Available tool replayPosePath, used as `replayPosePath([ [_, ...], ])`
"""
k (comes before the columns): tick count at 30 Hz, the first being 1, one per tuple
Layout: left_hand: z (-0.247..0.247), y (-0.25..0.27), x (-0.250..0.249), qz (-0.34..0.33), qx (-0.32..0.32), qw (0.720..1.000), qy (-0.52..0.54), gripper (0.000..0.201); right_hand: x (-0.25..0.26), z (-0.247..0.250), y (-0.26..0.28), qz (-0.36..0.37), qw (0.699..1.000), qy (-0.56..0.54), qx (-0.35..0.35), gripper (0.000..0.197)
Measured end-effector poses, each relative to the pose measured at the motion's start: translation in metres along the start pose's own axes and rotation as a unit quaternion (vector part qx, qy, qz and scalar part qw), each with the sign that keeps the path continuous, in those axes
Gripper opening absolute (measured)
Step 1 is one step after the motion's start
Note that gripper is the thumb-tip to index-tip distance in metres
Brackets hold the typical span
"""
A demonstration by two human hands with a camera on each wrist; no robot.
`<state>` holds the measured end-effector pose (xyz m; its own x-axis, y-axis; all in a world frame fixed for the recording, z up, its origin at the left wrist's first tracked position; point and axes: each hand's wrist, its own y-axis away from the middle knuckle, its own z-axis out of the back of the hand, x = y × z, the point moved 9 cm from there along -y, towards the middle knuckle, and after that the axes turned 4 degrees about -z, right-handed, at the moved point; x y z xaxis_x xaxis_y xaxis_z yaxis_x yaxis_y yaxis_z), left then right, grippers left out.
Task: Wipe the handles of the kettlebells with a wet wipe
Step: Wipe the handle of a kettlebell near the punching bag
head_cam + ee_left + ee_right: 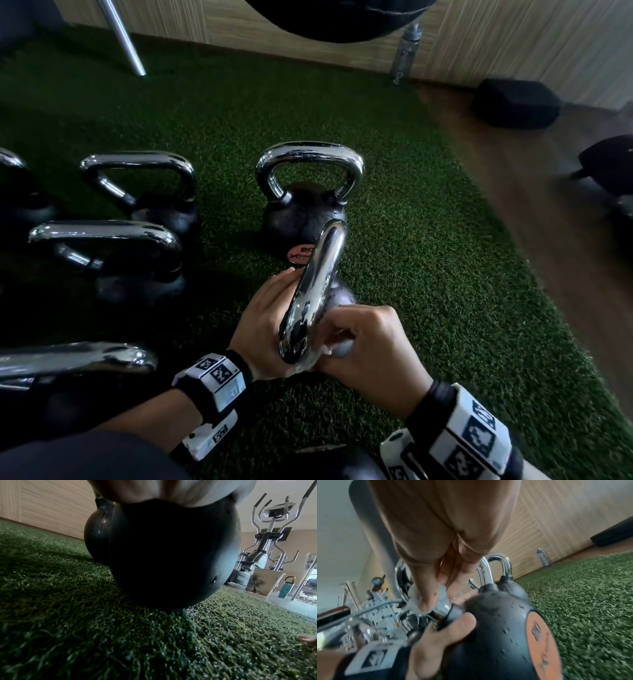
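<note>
Kettlebells stand on green turf in the head view. The left hand rests against the left side of the chrome handle of the nearest kettlebell, its fingers lying along the bar, while the right hand curls in from the other side and pinches a white wet wipe against the handle's near end. Just beyond the fingers stands a second kettlebell with an upright chrome loop; three more sit well to the left of the left hand. A water bottle stands by the far wooden wall.

Left wrist view: the black ball of the nearest kettlebell fills the middle, sitting on the turf directly under the blurred hand at the top edge; how the fingers lie cannot be told here. An elliptical trainer stands far off to the right.

Right wrist view: the right hand's fingers are bent down onto the wet wipe, pressing it to the handle where the chrome meets the black ball. The left hand's thumb lies on the ball just below those fingers. An orange label shows on the ball's side.
</note>
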<state>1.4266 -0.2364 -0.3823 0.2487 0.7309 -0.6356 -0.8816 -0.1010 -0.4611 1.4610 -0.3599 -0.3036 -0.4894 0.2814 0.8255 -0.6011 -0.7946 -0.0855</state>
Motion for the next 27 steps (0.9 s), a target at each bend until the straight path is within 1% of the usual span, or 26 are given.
replayPosePath([
  [1,0.004,0.000,-0.003,-0.028,-0.017,0.999,-0.036,0.090,-0.004,-0.002,-0.002,0.005,1.000,0.019,-0.002,0.018],
  [4,0.009,0.002,-0.011,-0.039,-0.046,0.998,-0.008,0.098,-0.010,-0.006,-0.006,0.003,0.998,0.053,0.017,0.022],
  [5,0.010,0.003,-0.014,-0.045,-0.048,0.998,0.005,0.095,-0.010,-0.005,-0.006,0.002,0.998,0.054,0.030,0.021],
  [6,0.012,0.003,-0.015,-0.040,-0.050,0.997,0.033,0.092,-0.009,-0.004,-0.007,0.000,0.998,0.051,0.040,0.020],
  [8,0.013,0.000,-0.011,0.000,-0.050,0.996,0.078,0.092,-0.008,0.004,-0.011,-0.006,0.999,0.034,0.038,0.018],
  [10,0.015,-0.001,-0.020,-0.014,-0.066,0.996,0.064,0.097,-0.012,0.007,-0.023,-0.013,0.999,0.030,0.042,0.017],
  [12,0.020,-0.003,-0.034,-0.043,-0.070,0.996,0.039,0.104,-0.014,-0.002,-0.033,-0.012,0.995,0.063,0.079,0.014],
  [15,0.023,-0.005,-0.039,-0.058,-0.078,0.995,0.028,0.102,-0.011,-0.013,-0.039,0.002,0.986,0.115,0.121,0.012],
  [17,0.022,-0.004,-0.037,-0.055,-0.076,0.995,0.028,0.103,-0.014,-0.013,-0.039,-0.002,0.986,0.096,0.137,0.013],
  [19,0.023,-0.002,-0.035,-0.049,-0.080,0.995,0.037,0.108,-0.021,-0.014,-0.036,-0.029,0.984,0.016,0.174,0.013],
  [21,0.022,-0.001,-0.035,-0.053,-0.079,0.995,0.018,0.110,-0.026,-0.016,-0.033,-0.053,0.977,-0.067,0.198,0.014],
  [22,0.022,-0.001,-0.035,-0.053,-0.077,0.996,0.016,0.110,-0.028,-0.017,-0.032,-0.056,0.976,-0.073,0.198,0.014],
  [25,0.023,-0.003,-0.036,-0.049,-0.077,0.996,0.013,0.108,-0.032,-0.021,-0.034,-0.045,0.978,-0.047,0.197,0.011],
  [27,0.021,-0.002,-0.034,-0.047,-0.073,0.996,0.015,0.106,-0.033,-0.022,-0.033,-0.062,0.970,-0.109,0.210,0.013],
])
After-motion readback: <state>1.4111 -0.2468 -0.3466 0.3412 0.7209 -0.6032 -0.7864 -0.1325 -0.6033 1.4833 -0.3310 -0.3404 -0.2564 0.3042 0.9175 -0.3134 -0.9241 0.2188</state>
